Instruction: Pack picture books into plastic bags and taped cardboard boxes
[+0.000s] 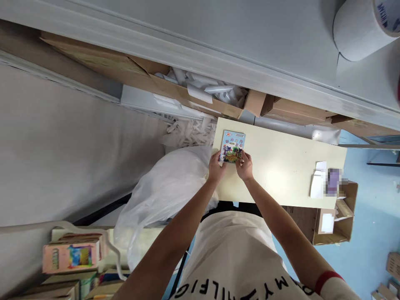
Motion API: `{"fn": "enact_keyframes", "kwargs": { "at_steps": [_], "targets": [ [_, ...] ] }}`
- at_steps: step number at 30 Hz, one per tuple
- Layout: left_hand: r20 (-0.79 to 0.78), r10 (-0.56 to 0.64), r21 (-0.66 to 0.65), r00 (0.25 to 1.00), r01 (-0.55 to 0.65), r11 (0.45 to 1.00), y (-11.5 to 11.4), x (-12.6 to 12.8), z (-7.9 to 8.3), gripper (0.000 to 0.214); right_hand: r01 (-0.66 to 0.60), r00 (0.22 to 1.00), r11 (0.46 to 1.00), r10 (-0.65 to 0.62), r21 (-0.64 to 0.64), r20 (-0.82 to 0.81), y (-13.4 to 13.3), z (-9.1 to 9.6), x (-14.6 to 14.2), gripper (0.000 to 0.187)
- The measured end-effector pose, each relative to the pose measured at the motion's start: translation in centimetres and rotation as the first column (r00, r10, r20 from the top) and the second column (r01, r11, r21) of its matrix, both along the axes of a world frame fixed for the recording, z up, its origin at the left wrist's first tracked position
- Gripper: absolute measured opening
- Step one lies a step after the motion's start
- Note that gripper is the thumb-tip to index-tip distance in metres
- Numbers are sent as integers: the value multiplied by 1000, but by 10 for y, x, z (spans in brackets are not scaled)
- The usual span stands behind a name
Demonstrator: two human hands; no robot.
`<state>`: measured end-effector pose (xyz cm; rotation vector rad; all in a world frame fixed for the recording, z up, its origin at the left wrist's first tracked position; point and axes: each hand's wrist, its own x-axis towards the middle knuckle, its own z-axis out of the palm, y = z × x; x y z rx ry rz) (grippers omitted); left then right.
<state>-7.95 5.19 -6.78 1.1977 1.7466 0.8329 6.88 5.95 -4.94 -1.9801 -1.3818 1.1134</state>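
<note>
So the room's got a pale blue floor (pixel 371 227) on the right, with a long cream table (pixel 281 154) running from the middle of the frame toward the right. A grey shelf (pixel 175 29) cuts across the top, with a fat white roll (pixel 359 31) in the upper right corner. Just under it, top middle, there's an open cardboard box (pixel 175 89) stuffed with white scraps (pixel 218 89).

The person's at the near edge of the table, holding a small colorful booklet (pixel 233 146) just left of the center of the frame, cover facing up. Left hand (pixel 215 167) has the lower left corner, right hand (pixel 244 166) has the lower right, fingers closed around the edges on both sides. Can't tell if it's touching the tabletop or held just above.

Big cloudy plastic bag (pixel 168 179) sits right beside the table's left end, and some books (pixel 71 256) are piled in the lower left. Far right of the table: a white paper piece (pixel 317 183) beside a pixelated purple item (pixel 333 182).
</note>
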Motion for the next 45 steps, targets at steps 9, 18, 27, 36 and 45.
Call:
{"fn": "enact_keyframes", "kwargs": {
  "at_steps": [9, 18, 27, 36, 45],
  "targets": [
    [35, 8, 41, 999, -9, 999, 0, 2, -2, 58, -31, 997, 999, 29, 25, 70, 5, -2, -2, 65],
    [38, -7, 54, 999, 5, 999, -4, 3, -4, 60, -108, 981, 994, 101, 34, 167, 7, -2, -3, 68],
    [20, 2, 78, 1000, -4, 997, -9, 5, 1, 63, 2, 1000, 1000, -2, -6, -4, -4, 17, 3, 73],
    [18, 14, 118, 1000, -16, 993, -18, 17, 35, 49, 234, 947, 963, -257, -136, -191, -59, 67, 56, 55],
    [150, -141, 250, 978, 101, 963, 30, 73, 114, 22, 342, 913, 915, -270, 214, -304, -12, 164, 152, 41]
  ]
}}
